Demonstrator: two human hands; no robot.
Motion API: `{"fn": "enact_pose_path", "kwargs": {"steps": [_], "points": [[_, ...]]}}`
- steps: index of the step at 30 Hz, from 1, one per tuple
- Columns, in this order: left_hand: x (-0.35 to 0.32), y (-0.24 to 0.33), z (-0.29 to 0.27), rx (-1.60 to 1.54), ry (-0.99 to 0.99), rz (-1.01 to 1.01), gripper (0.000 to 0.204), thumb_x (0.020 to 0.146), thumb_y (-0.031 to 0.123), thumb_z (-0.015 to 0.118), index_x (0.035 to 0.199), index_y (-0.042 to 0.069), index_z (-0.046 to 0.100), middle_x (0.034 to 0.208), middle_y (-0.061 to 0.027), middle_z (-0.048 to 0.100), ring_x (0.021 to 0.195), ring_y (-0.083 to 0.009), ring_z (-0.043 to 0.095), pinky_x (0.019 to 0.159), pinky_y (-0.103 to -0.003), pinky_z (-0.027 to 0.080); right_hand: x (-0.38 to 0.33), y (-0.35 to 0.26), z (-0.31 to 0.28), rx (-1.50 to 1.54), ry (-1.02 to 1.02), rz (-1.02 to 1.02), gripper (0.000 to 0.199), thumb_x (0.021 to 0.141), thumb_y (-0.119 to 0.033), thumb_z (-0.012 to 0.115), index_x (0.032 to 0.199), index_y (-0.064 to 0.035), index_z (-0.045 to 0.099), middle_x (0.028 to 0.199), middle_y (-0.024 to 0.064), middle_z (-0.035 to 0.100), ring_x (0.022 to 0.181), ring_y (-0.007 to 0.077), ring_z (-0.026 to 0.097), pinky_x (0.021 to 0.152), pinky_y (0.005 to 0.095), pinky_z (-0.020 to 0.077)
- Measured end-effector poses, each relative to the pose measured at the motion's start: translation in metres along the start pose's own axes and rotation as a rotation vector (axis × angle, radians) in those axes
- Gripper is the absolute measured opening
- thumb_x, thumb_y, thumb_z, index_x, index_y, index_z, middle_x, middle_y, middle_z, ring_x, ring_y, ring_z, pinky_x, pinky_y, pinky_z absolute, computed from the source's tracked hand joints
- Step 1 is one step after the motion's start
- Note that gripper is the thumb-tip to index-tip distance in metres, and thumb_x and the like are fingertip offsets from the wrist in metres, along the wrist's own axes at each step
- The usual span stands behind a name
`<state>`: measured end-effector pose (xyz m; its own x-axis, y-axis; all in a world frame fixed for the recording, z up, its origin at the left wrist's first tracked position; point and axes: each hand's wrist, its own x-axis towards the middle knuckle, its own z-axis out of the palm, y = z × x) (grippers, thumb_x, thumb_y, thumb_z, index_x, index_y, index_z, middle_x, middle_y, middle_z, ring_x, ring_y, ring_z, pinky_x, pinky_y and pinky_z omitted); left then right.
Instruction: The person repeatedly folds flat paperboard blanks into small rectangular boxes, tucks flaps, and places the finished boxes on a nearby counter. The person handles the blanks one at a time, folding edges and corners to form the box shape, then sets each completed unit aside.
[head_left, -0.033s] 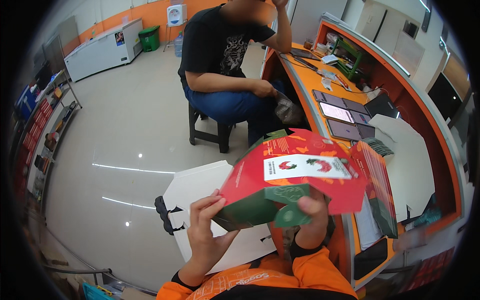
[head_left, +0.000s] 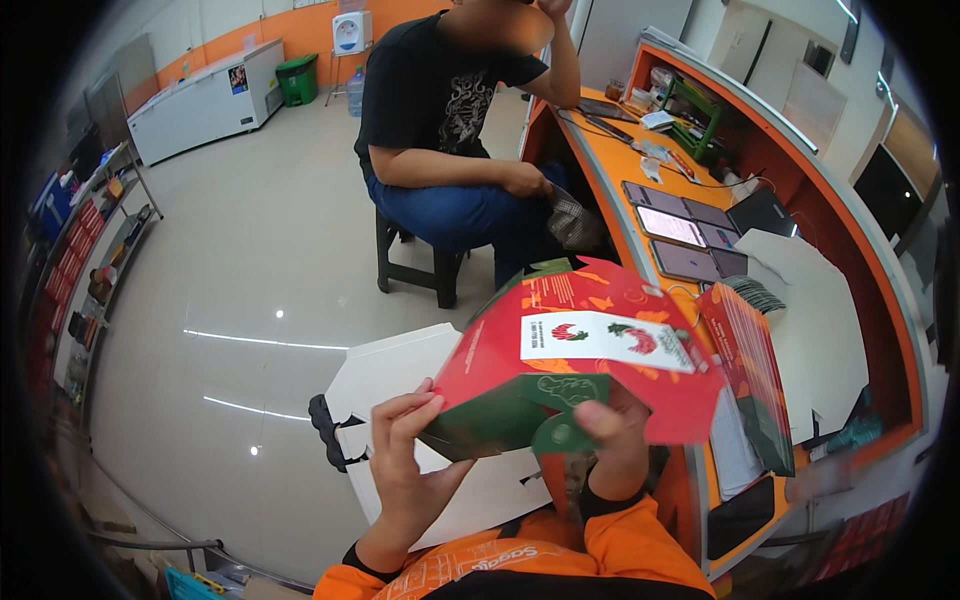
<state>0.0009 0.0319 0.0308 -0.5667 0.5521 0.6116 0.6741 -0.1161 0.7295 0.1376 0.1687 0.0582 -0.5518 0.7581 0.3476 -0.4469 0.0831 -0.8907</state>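
Above my lap I hold a partly folded red and green cardboard box (head_left: 480, 365) with a white label (head_left: 610, 342) on its red face. My left hand (head_left: 408, 455) grips its near left edge, fingers on top and thumb beneath. My right hand (head_left: 618, 435) is at the near right end; its thumb presses a green flap (head_left: 565, 432), and its other fingers are mostly hidden behind the cardboard. Under the box, across my lap, lies a white flat cardboard sheet (head_left: 395, 375).
At my right, an orange desk (head_left: 600, 150) carries several phones (head_left: 668, 227), upright printed cardboard sheets (head_left: 745, 360) and a large white sheet (head_left: 815, 320). Ahead, a person in a black shirt (head_left: 425, 110) sits on a black stool (head_left: 435, 272). Far left stands a white chest freezer (head_left: 205, 100).
The box has shifted slightly left and its right end has tilted a little. My right thumb has moved slightly left and down with the green flap.
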Motion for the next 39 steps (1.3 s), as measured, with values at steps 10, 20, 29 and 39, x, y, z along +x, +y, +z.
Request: {"fn": "enact_pose_path", "kwargs": {"steps": [10, 20, 29, 39], "points": [[0.001, 0.004, 0.003, 0.054, 0.081, 0.018, 0.077, 0.049, -0.006, 0.079, 0.117, 0.008, 0.046, 0.104, -0.0085, 0.046, 0.097, -0.0206, 0.050, 0.069, -0.027, 0.060, -0.011, 0.028, 0.021, -0.492, 0.026, -0.315, 0.016, 0.083, -0.005, 0.065, 0.092, -0.0016, 0.053, 0.091, 0.0083, 0.062, 0.080, 0.0127, 0.059, 0.073, 0.0259, 0.0476], [-0.005, -0.026, 0.024, -0.455, 0.077, -0.301, 0.070, 0.059, 0.007, 0.083, 0.112, 0.003, 0.036, 0.106, -0.0074, 0.039, 0.097, -0.0155, 0.050, 0.067, -0.023, 0.054, -0.019, 0.071, 0.032, -0.946, -0.440, -0.489, 0.041, 0.087, -0.018, 0.062, 0.122, -0.0019, 0.048, 0.113, 0.0127, 0.057, 0.109, 0.0231, 0.053, 0.093, 0.0340, 0.0400], [-0.005, -0.065, 0.031, -0.891, 0.006, -0.675, 0.064, 0.077, 0.030, 0.072, 0.117, 0.011, 0.025, 0.107, -0.0069, 0.038, 0.098, -0.0173, 0.052, 0.072, -0.031, 0.053, 0.000, 0.056, 0.017, -1.312, -0.319, -0.519, 0.039, 0.070, 0.000, 0.057, 0.104, -0.0180, 0.066, 0.107, -0.0033, 0.064, 0.101, 0.0162, 0.058, 0.085, 0.0334, 0.0423], [-0.008, -0.060, 0.018, -0.884, -0.103, -0.516, 0.031, 0.086, 0.004, 0.055, 0.111, 0.006, 0.037, 0.096, -0.0057, 0.044, 0.084, -0.0172, 0.059, 0.065, -0.027, 0.056, 0.053, -0.076, -0.027, -1.560, 0.393, -0.835, 0.034, 0.073, 0.005, 0.048, 0.100, -0.0078, 0.065, 0.100, 0.0050, 0.066, 0.095, 0.0246, 0.060, 0.081, 0.0371, 0.0413]]}}
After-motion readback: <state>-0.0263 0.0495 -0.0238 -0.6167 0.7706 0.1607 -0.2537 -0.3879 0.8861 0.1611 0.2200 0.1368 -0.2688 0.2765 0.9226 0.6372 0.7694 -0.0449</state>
